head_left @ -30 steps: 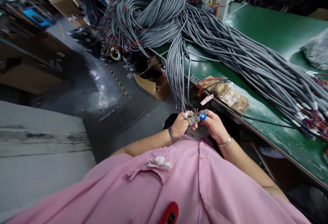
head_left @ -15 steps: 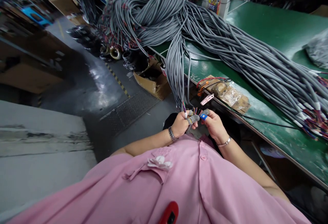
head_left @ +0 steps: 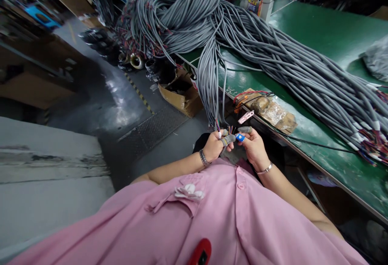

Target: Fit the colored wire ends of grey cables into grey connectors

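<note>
Near the bench edge, my left hand [head_left: 214, 145] is closed round the stripped end of a grey cable. Thin coloured wires [head_left: 230, 130] fan up from between its fingers, which wear grey finger covers. Another end with coloured wires and a white band [head_left: 218, 127] pokes up beside the left thumb. Close on the right, my right hand [head_left: 253, 145] has its thumb, wrapped in a blue cover [head_left: 240, 137], and its grey-covered index finger around a few fine wire tips. The exact grip there is too small to see fully. Grey cables [head_left: 209, 79] hang down just beyond both hands.
A large heap of grey cables [head_left: 178, 18] lies across the green bench [head_left: 321, 26]. Near its edge are a plastic-wrapped block [head_left: 273, 113] and a pink tag-like piece [head_left: 246, 116]. An open cardboard box [head_left: 182, 99] stands on the floor; a grey surface [head_left: 48, 200] is at left.
My right index finger has lifted slightly from the thumb, and the right hand has shifted a little away from the wires in the left. My left hand stays almost still.
</note>
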`<state>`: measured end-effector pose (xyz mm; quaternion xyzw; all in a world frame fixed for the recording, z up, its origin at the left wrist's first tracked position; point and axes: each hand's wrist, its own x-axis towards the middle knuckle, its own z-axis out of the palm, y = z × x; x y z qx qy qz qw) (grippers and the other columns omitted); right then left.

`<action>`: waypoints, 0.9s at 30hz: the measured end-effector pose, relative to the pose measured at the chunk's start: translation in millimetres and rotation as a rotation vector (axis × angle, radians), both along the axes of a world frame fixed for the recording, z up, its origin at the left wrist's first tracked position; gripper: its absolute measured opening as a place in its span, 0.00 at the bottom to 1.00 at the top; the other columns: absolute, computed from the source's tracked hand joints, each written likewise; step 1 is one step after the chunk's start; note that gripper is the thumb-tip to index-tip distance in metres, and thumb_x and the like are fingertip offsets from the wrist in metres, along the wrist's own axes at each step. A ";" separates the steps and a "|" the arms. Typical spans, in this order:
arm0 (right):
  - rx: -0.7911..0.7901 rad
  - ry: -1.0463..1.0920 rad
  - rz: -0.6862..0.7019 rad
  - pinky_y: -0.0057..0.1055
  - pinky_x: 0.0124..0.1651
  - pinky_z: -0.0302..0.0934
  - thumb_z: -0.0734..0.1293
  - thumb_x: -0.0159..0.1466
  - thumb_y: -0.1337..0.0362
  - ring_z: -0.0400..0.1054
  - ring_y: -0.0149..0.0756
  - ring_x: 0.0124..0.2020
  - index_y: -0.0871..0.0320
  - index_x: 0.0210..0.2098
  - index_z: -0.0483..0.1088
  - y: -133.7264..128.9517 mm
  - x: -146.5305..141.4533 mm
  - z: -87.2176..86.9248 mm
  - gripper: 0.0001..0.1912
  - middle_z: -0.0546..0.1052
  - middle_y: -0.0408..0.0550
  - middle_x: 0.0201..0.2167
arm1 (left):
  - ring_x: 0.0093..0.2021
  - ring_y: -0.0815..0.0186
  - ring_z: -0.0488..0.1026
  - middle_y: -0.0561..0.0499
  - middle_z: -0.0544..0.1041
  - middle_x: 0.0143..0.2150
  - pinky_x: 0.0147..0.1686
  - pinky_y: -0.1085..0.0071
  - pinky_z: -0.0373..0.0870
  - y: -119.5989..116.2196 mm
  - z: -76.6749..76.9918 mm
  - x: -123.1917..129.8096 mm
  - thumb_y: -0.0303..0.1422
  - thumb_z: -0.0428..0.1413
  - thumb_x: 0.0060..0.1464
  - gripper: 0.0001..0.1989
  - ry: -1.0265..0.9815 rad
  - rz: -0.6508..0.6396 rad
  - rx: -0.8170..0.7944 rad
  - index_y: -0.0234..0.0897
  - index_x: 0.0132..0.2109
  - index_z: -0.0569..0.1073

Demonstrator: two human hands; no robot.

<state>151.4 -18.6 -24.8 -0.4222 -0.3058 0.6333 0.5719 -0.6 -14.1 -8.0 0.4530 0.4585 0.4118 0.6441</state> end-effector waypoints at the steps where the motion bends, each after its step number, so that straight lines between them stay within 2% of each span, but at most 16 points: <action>1: 0.000 -0.004 -0.010 0.25 0.28 0.60 0.77 0.49 0.64 0.68 0.29 0.27 0.55 0.36 0.73 -0.6 -0.2 -0.9 0.16 0.77 0.41 0.27 | 0.18 0.72 0.69 0.51 0.75 0.22 0.20 0.76 0.64 0.0 -1.1 -0.1 0.44 0.63 0.48 0.18 0.000 0.016 -0.002 0.33 0.28 0.70; 8: 0.011 -0.051 -0.020 0.25 0.28 0.59 0.77 0.49 0.64 0.68 0.29 0.27 0.55 0.34 0.72 -4.0 1.0 -2.6 0.15 0.77 0.41 0.28 | 0.18 0.73 0.68 0.52 0.75 0.22 0.18 0.77 0.60 1.5 -0.3 0.7 0.43 0.63 0.47 0.16 -0.020 0.084 -0.011 0.33 0.30 0.71; 14: 0.038 -0.028 -0.067 0.26 0.32 0.60 0.77 0.50 0.64 0.68 0.28 0.28 0.55 0.35 0.72 -2.4 1.8 -1.2 0.15 0.77 0.40 0.29 | 0.17 0.73 0.68 0.52 0.75 0.21 0.18 0.77 0.60 2.8 1.6 2.0 0.44 0.62 0.48 0.17 -0.001 0.089 -0.026 0.33 0.29 0.70; 19: 0.040 -0.069 -0.099 0.25 0.29 0.59 0.78 0.48 0.62 0.67 0.29 0.27 0.55 0.35 0.72 1.3 2.9 0.7 0.17 0.76 0.40 0.28 | 0.17 0.73 0.69 0.52 0.74 0.21 0.19 0.77 0.62 2.1 -1.9 1.5 0.44 0.62 0.49 0.18 0.042 0.035 0.008 0.34 0.27 0.68; 27: 0.023 -0.091 -0.090 0.26 0.28 0.58 0.78 0.47 0.62 0.66 0.28 0.25 0.55 0.34 0.73 0.1 3.8 0.1 0.17 0.76 0.40 0.26 | 0.17 0.73 0.68 0.52 0.74 0.21 0.17 0.77 0.60 3.6 -2.1 0.9 0.43 0.61 0.50 0.16 0.000 0.106 0.020 0.33 0.29 0.69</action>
